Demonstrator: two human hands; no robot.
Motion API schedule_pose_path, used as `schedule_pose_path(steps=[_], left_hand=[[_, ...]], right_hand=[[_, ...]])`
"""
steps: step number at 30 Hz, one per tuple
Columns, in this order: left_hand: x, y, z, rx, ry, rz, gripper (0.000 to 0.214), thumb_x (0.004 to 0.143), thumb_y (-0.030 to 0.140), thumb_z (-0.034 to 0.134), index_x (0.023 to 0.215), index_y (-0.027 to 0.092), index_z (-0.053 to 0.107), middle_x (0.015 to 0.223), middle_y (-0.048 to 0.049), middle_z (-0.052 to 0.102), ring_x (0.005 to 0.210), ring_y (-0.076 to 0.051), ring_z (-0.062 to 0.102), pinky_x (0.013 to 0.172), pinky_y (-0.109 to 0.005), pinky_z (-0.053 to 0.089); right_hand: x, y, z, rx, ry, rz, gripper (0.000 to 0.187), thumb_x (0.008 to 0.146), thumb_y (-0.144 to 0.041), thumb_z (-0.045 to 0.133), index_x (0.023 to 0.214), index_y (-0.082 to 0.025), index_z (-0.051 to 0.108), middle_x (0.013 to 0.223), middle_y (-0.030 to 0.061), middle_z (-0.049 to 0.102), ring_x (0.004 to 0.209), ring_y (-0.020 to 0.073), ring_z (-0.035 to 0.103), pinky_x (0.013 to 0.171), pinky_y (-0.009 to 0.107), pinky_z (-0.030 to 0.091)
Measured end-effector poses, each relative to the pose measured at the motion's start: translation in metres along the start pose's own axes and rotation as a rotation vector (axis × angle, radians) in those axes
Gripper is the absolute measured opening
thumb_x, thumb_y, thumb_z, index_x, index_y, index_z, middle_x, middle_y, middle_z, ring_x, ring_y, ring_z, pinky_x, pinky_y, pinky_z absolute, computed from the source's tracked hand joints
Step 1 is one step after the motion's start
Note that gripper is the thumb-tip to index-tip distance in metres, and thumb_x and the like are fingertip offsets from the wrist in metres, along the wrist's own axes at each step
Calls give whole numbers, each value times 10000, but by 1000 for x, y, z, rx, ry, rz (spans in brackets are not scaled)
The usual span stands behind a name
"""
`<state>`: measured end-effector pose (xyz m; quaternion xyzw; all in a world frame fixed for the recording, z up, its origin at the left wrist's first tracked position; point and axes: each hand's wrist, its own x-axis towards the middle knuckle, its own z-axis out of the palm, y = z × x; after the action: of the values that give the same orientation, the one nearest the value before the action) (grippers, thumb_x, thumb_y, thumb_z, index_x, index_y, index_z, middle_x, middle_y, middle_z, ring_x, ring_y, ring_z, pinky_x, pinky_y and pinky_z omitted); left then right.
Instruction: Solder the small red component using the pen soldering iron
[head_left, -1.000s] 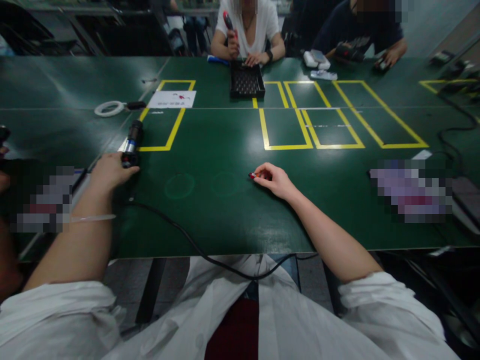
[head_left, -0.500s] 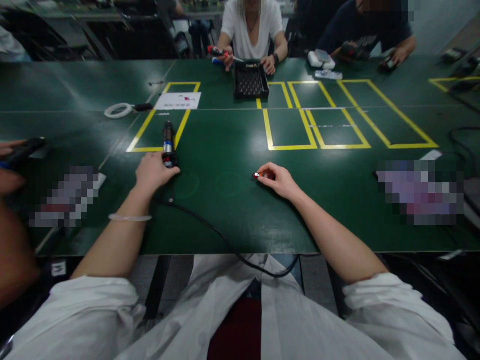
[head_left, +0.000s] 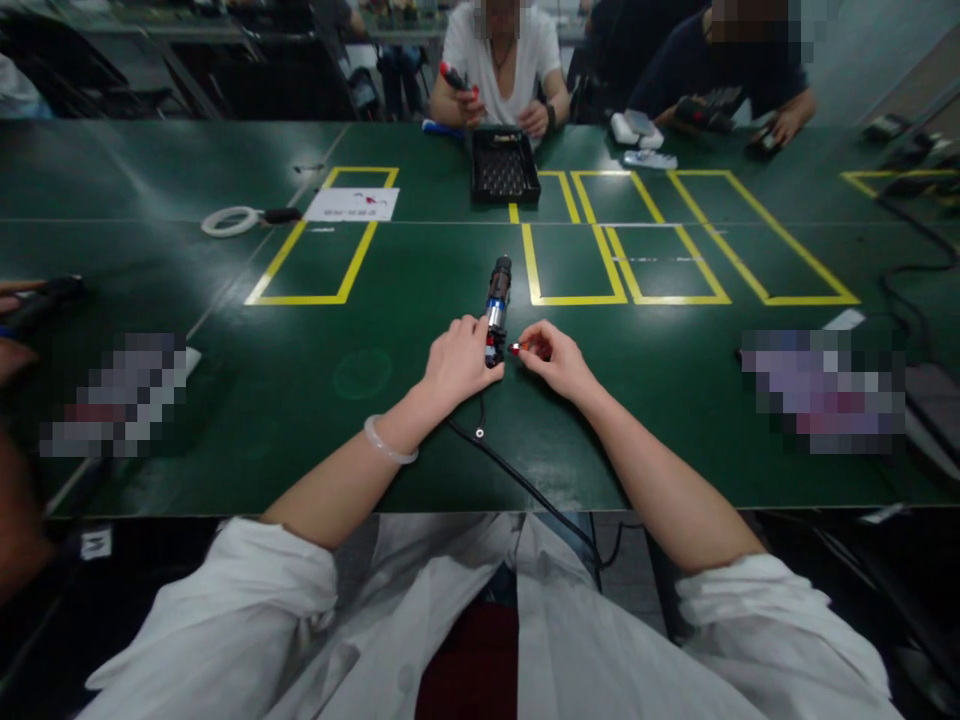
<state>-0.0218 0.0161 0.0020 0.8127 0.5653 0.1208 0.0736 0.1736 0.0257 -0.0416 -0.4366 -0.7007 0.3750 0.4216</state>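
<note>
My left hand (head_left: 459,358) is closed around the lower end of a black, blue and silver cylindrical power tool (head_left: 498,300) with red parts near its base. The tool lies on the green table, its narrow black end pointing away from me. A black cord (head_left: 517,473) runs from beneath my left hand over the table's front edge, and a short lead with a small ring terminal (head_left: 479,433) lies beside it. Just right of the tool, my right hand (head_left: 556,358) pinches a small red, white and orange part (head_left: 516,349). The part's tip is close to the tool's base; I cannot tell whether they touch.
Yellow tape outlines (head_left: 577,300) mark the green table (head_left: 360,450). A printed card (head_left: 352,204) and a coiled white cable (head_left: 229,221) lie at the far left. Across from me, a person works at a black tray (head_left: 505,185). Pixelated flat objects lie at both sides.
My left hand has brought the power tool and its cord rightward, next to my right hand. My right hand stays nearly still with the small part. The person opposite has raised a red tool.
</note>
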Motion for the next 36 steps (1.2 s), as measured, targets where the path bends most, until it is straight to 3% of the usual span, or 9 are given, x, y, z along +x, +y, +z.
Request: schedule_pose_path(steps=[6,19,36], left_hand=[[1,10,8,-1,22,35,636,809,404,673,1342,104,499,1214,-205,535,1125,-366,490,915,-432,445],[-10,15,1,190,-18,48,609,885,409,564,1402,114,435,1264,-167,536,1141,-304,509,923,-394,485],[-10,14,8,191,23,55,604,886,388,556,1405,105,434,1272,-175,532,1139,-309,503,918,-406,486]], right_hand=[[1,0,-2,-45,28,-47,102,781,-235,607,837,-210,525,744,-25,525,621,119,452,620,275,380],[1,12,2,-165,-42,-146,83,811,-210,636,864,-207,573,817,-3,549,683,143,498,689,288,410],[0,8,1,-202,6,-125,82,843,-220,635,908,-194,677,822,24,621,668,150,541,688,299,449]])
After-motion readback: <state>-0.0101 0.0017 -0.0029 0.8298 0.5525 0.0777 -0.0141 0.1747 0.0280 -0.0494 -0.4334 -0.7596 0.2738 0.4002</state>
